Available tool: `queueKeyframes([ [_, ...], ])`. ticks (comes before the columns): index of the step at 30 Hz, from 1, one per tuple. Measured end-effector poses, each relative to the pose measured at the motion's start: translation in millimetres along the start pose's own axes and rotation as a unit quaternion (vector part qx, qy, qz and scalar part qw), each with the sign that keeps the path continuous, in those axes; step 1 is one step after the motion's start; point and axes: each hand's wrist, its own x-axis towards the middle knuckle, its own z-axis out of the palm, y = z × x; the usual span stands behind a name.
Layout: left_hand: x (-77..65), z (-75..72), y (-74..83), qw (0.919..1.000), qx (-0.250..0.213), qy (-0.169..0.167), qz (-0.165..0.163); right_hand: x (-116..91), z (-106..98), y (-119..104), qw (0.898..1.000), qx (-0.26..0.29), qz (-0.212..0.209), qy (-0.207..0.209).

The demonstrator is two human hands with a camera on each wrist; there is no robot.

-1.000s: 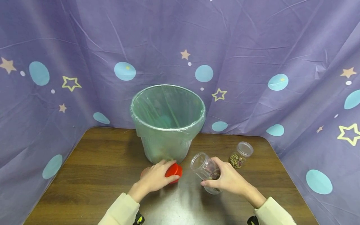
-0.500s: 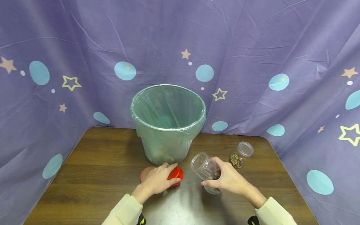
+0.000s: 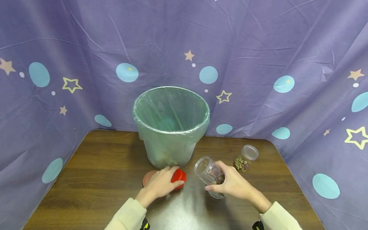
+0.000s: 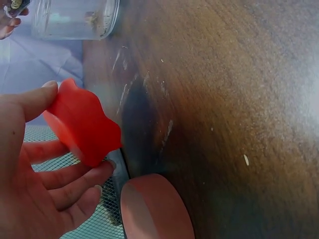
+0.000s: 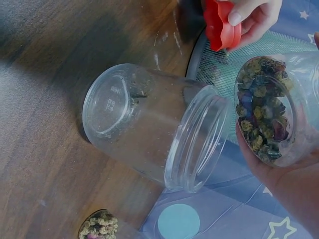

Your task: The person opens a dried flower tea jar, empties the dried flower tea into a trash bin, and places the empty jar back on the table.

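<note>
My left hand (image 3: 161, 182) pinches a red, wavy-edged, cap-like piece (image 4: 84, 119) between thumb and fingers, just in front of the mesh bin. Beneath that hand a round pink lid-like disc (image 4: 159, 211) rests on the table. In my right hand (image 3: 234, 182) is a clear jar (image 5: 299, 99), gripped around its side, with dried flower buds (image 5: 261, 107) gathered at its bottom. Close to it, a second clear jar (image 5: 144, 119) stands upright and uncapped, with a few bits at its base. The held jar and hand largely cover this one in the head view.
A mesh waste bin (image 3: 172, 148) lined with a green bag stands at the back middle of the wooden table (image 3: 109, 169). Another clear jar (image 3: 246, 158), part filled with dried buds, is at the back right. A purple patterned curtain (image 3: 247, 64) surrounds the table.
My left hand has shifted slightly to the right and nearer, uncovering more of the pink disc. The right hand and its jar look almost still.
</note>
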Motion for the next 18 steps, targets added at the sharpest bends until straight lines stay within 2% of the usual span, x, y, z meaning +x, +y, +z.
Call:
queueKeyframes([
  [10, -0.1, 5.6, 1.5, 0.9998, 0.015, 0.004, -0.015, 0.9, -0.1, -1.0, 1.0, 0.002, -0.001, 0.0],
  [18, -0.4, 8.4, 4.0, 0.9991, 0.037, -0.01, -0.019, 1.3, 0.8, 0.0, 1.0, 0.004, -0.001, -0.001],
])
